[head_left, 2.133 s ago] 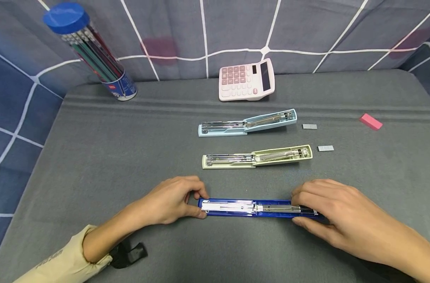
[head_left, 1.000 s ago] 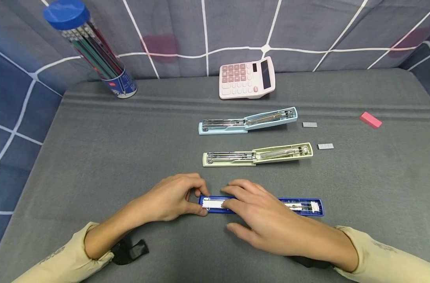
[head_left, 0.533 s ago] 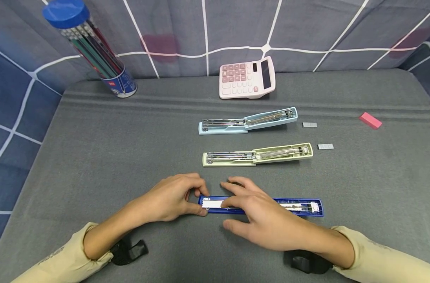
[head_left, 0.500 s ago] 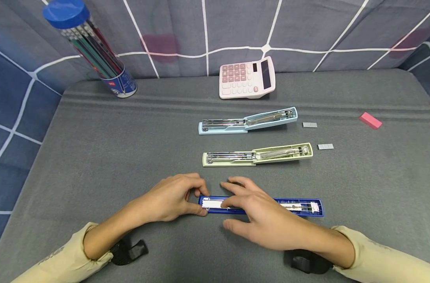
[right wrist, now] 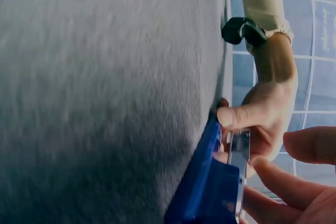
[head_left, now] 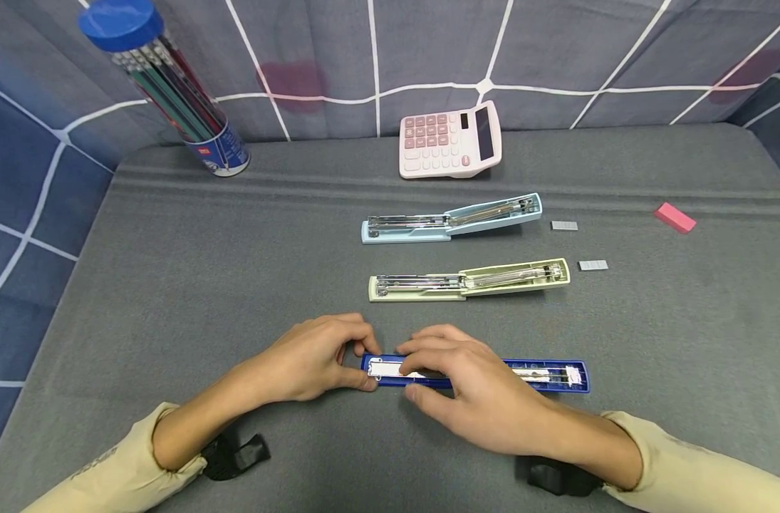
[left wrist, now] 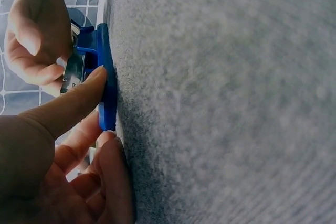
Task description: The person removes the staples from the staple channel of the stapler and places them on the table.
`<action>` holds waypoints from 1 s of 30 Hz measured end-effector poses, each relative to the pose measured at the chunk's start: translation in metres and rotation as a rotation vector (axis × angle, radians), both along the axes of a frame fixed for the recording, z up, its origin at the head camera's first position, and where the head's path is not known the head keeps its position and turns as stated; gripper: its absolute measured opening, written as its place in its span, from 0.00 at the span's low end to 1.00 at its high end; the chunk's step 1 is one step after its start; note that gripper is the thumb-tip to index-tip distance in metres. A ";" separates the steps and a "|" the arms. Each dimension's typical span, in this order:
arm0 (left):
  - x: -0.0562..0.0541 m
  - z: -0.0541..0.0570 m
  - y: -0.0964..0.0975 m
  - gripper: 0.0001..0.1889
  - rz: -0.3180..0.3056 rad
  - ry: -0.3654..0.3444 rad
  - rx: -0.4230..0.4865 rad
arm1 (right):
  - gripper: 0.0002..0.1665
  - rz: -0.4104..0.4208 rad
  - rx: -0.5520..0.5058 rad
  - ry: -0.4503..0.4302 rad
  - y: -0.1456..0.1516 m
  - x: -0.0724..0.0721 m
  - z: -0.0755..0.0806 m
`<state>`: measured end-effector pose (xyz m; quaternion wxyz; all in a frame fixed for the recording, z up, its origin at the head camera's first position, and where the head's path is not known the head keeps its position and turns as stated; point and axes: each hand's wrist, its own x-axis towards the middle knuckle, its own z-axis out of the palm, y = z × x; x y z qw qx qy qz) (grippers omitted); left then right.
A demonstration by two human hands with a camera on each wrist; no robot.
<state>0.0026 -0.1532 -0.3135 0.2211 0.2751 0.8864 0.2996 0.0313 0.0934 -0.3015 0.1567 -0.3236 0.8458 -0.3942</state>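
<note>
A blue stapler (head_left: 386, 369) lies opened out flat on the grey cloth, its metal rail facing up. My left hand (head_left: 313, 360) pinches its left end, the thumb (left wrist: 79, 95) pressing along the edge of the blue base (left wrist: 106, 77) in the left wrist view. Over the stapler's middle is my right hand (head_left: 476, 388), covering part of it. In the right wrist view a fingertip of that hand touches the metal rail (right wrist: 240, 148), while the thumb (right wrist: 312, 145) stays apart from it. Beyond lies a pale green opened stapler (head_left: 428, 286).
Farther back are a light blue opened stapler (head_left: 450, 219), two strips of staples (head_left: 564, 226) and a pink eraser-like block (head_left: 674, 217). A pink calculator (head_left: 450, 140) leans near the back cloth. A blue-lidded tube of pencils (head_left: 172, 92) stands at the back left.
The right hand has left the stapler's right end and shifted left to its middle. Over the last half second its thumb and fingers have drawn closer in. The left hand stays at the left end.
</note>
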 end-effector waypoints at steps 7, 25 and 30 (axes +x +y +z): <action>0.000 0.001 0.001 0.13 -0.001 -0.006 0.021 | 0.10 0.036 0.117 0.008 0.002 -0.002 0.002; -0.001 -0.001 0.002 0.13 -0.011 -0.006 0.019 | 0.09 0.037 0.120 -0.036 0.005 -0.004 0.004; -0.002 0.000 0.002 0.13 -0.010 -0.016 0.009 | 0.12 0.061 0.116 -0.044 0.005 -0.004 0.003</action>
